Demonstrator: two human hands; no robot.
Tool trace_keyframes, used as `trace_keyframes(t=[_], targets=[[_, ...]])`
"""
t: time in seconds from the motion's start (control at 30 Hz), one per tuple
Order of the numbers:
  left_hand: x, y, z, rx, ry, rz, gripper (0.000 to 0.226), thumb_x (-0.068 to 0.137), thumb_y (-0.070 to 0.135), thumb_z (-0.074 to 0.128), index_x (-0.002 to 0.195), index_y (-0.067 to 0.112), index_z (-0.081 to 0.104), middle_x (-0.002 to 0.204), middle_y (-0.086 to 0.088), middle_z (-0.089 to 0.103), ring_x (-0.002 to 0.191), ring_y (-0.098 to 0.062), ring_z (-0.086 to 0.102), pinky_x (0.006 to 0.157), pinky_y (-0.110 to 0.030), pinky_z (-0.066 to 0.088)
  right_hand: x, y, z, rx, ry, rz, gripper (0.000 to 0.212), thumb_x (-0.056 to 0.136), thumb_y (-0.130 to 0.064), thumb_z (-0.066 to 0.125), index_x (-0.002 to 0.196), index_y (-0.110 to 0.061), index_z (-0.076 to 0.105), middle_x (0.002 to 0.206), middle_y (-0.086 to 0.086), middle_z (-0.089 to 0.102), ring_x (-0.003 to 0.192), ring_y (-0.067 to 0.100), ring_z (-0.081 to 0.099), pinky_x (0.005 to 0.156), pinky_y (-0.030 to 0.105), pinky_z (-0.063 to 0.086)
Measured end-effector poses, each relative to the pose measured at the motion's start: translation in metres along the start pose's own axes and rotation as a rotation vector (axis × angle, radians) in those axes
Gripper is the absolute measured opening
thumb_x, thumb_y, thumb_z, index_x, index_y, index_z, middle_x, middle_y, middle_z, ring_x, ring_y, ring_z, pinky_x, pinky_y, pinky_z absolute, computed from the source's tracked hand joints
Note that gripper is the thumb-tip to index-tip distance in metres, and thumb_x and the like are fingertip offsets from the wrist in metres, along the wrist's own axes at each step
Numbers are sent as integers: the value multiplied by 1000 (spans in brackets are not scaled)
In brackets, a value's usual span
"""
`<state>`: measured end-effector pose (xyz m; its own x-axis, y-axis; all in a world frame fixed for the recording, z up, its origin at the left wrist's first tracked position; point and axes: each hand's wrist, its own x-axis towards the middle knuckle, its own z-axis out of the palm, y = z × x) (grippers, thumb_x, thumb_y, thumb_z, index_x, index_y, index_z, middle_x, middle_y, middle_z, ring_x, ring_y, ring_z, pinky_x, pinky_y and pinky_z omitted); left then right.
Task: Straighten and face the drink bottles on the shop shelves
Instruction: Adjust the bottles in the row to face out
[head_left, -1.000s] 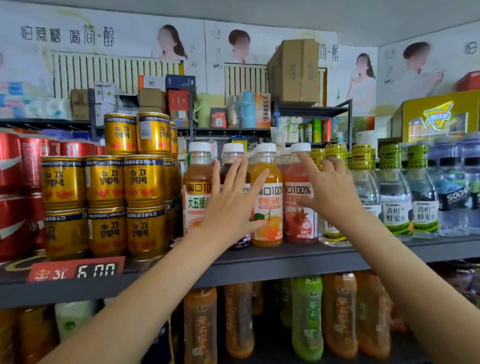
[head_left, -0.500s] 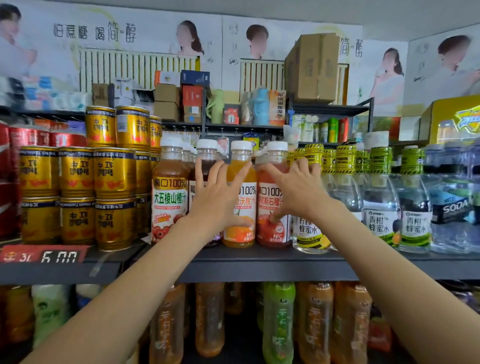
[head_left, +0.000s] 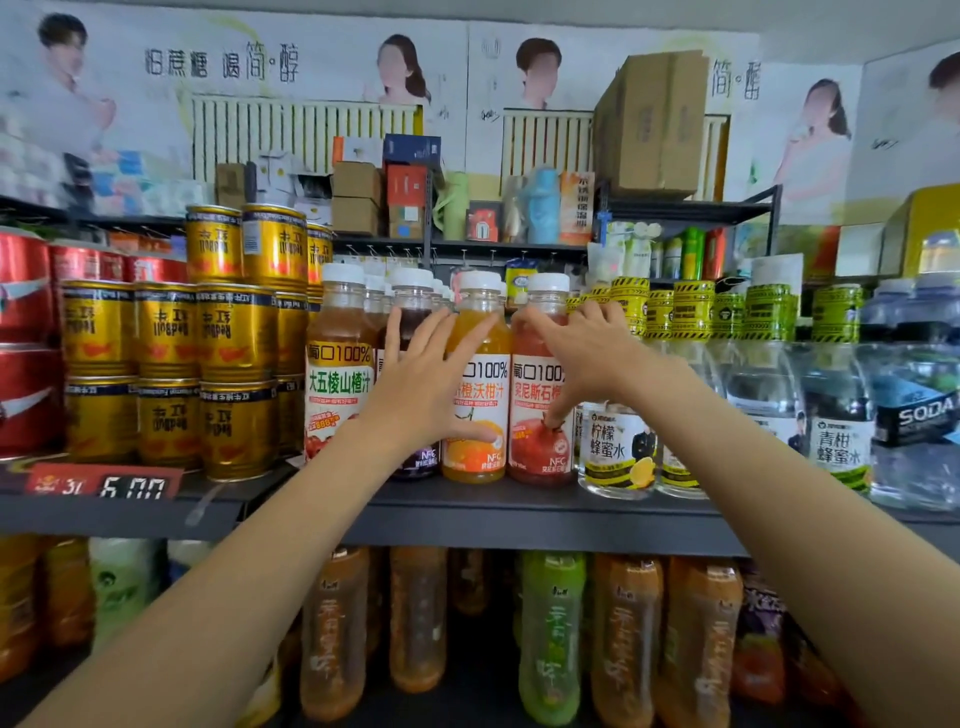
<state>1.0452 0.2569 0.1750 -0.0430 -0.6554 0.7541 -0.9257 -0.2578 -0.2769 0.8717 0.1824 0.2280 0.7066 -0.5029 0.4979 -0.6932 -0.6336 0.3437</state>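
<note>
On the dark middle shelf (head_left: 519, 512), four white-capped juice bottles are standing upright in a row, labels facing out: a brown hawthorn bottle (head_left: 338, 364), a dark purple bottle (head_left: 413, 306) mostly hidden, an orange juice bottle (head_left: 477, 415) and a red pomegranate bottle (head_left: 540, 415). Both arms are reaching up to them. The left hand (head_left: 431, 384) is lying with straight, spread fingers over the fronts of the purple and orange bottles, its thumb pressing on the orange bottle's label. The right hand (head_left: 582, 364) is curling around the red bottle, thumb on the pomegranate picture low on the label and fingers wrapping its shoulder. Just beside the red bottle, clear honey-water bottles (head_left: 618, 447) with yellow-and-black caps are standing in line, with soda water bottles (head_left: 919, 415) further right. Stacked gold cans (head_left: 166, 374) are sitting left of the juices, a red price tag (head_left: 104, 486) hanging below them. More drink bottles (head_left: 550, 639) are filling the lower shelf.
</note>
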Motion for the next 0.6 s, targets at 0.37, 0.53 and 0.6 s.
trace_keyframes(t=[0.37,0.53,0.6], targets=[[-83,-5,3,-419,286,-444,57,86,30,63,135,11,39,133,-9,42,122,-21,32,100,-31,29,-61,-42,21,83,561,278,51,73,-26,77,111,-4,53,102,16,62,103,36,49,81,42,39],[-83,11,6,-277,113,-456,72,90,42,55,144,9,19,138,-8,33,128,-20,31,93,-27,42,-76,-78,62,266,334,431,61,86,-37,63,133,-11,34,129,9,43,110,26,53,73,32,47],[-78,16,6,-197,59,-465,80,90,43,55,145,6,11,137,-12,30,128,-22,31,93,-27,44,-68,-85,68,255,347,452,71,88,-31,62,143,-16,20,136,13,31,106,28,56,67,31,48]])
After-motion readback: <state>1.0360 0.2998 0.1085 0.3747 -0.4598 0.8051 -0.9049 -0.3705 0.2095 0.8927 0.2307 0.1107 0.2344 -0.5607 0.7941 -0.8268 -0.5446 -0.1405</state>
